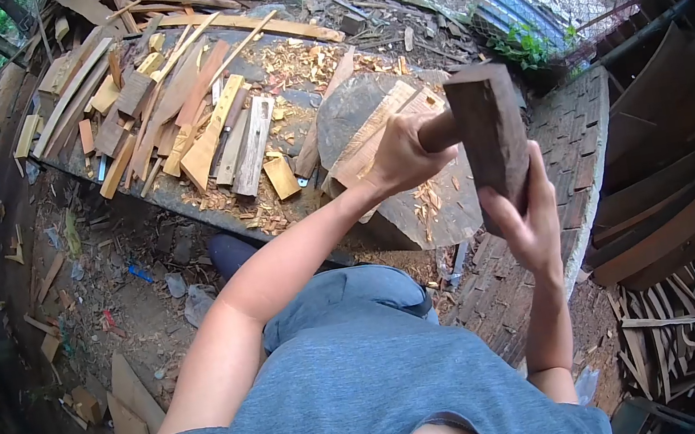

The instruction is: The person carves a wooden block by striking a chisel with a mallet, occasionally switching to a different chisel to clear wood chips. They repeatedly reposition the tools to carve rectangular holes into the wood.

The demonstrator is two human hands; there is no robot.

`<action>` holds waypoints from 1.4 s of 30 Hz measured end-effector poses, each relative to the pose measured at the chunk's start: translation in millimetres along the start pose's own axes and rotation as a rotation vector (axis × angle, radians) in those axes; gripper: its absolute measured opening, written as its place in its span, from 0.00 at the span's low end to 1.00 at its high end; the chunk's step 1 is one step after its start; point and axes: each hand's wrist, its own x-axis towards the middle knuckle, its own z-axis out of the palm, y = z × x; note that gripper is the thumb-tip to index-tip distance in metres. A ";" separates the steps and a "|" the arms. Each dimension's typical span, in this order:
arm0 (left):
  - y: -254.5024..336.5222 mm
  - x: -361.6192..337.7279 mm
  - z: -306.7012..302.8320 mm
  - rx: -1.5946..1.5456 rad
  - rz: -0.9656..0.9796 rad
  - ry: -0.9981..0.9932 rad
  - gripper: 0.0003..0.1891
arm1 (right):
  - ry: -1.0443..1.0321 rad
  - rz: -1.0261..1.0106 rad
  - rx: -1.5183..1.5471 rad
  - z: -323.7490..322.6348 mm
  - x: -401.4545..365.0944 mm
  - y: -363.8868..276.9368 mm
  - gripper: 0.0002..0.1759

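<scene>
A wooden mallet [489, 128] with a thick dark block for a head is held up in front of my chest. My left hand [410, 152] is closed around its short round handle [440, 131]. My right hand [532, 221] grips the lower end of the block, thumb on the near face and fingers along the right side. Below and behind the mallet stands a round chopping stump [407, 224], with wood chips on it. Pale split pieces of wood [353, 167] lie near my left hand, partly hidden by it.
Offcuts and strips of wood [188, 115] are heaped on a low dark platform [184, 207] at the left, among yellow chips [302, 62]. A ridged curved panel [575, 147] stands at the right, with large curved boards [668, 196] beyond it. Scraps litter the ground [146, 310].
</scene>
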 end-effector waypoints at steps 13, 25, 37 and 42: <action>10.9 -11.7 13.4 0.124 0.048 -0.107 0.09 | 0.372 0.041 0.451 -3.8 -52.2 13.3 0.33; -1.1 -34.5 36.1 0.357 0.208 -0.207 0.08 | 0.347 0.056 0.177 14.4 -66.6 47.3 0.33; -18.1 24.4 -40.5 -0.088 0.030 0.117 0.05 | 0.274 0.302 0.472 29.6 -44.4 89.6 0.39; 8.3 32.3 -74.3 -0.329 -0.153 0.178 0.05 | 0.181 0.334 0.576 44.5 -36.9 81.1 0.35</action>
